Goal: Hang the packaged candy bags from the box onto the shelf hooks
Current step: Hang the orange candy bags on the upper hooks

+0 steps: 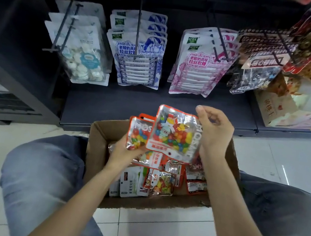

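Left hand grips a small fan of jelly-bean candy bags by their lower edges, fingers curled under the stack, held just above the open cardboard box. Right hand sits against the right edge of the front bag, fingers loosely curled; whether it pinches the bag or only touches it, I cannot tell. More red-edged bags lie loose in the box, which stands on the tiled floor between the person's knees, just before the dark shelf base. Judgement: the step is peeling one bag off the stack. Best to take it by its top edge so the hang hole faces up, and keep the rest squared in the left hand. The shelf hooks in view already carry white, blue and pink packs; no free hook is plainly visible, so confirm the target before reaching.
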